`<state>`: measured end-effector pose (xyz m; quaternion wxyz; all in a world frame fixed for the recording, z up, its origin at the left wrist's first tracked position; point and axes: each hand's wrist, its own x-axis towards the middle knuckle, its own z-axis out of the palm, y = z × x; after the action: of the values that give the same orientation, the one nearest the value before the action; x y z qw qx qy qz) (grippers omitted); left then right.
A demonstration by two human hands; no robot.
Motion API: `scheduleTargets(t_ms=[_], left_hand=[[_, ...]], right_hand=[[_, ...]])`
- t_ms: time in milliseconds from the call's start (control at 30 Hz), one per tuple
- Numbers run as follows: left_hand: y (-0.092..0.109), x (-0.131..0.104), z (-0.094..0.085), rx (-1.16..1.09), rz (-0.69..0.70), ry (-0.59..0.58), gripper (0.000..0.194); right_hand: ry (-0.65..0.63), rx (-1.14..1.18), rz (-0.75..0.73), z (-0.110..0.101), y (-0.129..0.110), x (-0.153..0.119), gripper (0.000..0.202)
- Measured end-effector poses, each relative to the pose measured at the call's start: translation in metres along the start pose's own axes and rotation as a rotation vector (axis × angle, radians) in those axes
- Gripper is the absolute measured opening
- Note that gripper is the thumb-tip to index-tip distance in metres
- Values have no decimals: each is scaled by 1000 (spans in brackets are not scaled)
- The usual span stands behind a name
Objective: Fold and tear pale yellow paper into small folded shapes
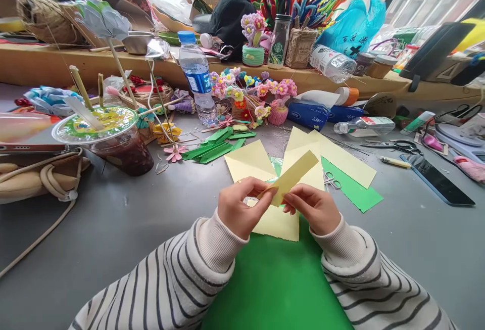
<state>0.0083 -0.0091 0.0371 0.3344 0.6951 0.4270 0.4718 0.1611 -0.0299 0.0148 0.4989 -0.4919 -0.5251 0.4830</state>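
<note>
Between my two hands a narrow strip of pale yellow paper [297, 171] slants up to the right, above the table. My left hand [242, 206] pinches its lower left end between thumb and fingers. At the strip's lower right edge, my right hand [315, 207] has its thumb and fingertips closed on the paper. Beneath the hands lies a yellow paper piece [278, 224] on a large green sheet [276, 279]. More yellow sheets [248, 160] are spread just beyond, partly hidden by the hands. Small scissors [332, 180] lie right of my right hand.
Folded green paper strips [214, 147] lie ahead on the left. A lidded drink cup [129, 143] and a water bottle [197, 82] stand on the left. To the right are black scissors [401, 146], a phone [435, 178] and a lying bottle [366, 125]. A crowded wooden ledge [151, 75] runs behind.
</note>
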Motion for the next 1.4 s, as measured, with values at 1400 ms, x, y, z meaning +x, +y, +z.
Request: scheduleTargets(t_ms=[1400], left_hand=[[-35,-3,-8,-481,-413,-330,36]], right_hand=[[171,-283,18,6,3,-2,29]])
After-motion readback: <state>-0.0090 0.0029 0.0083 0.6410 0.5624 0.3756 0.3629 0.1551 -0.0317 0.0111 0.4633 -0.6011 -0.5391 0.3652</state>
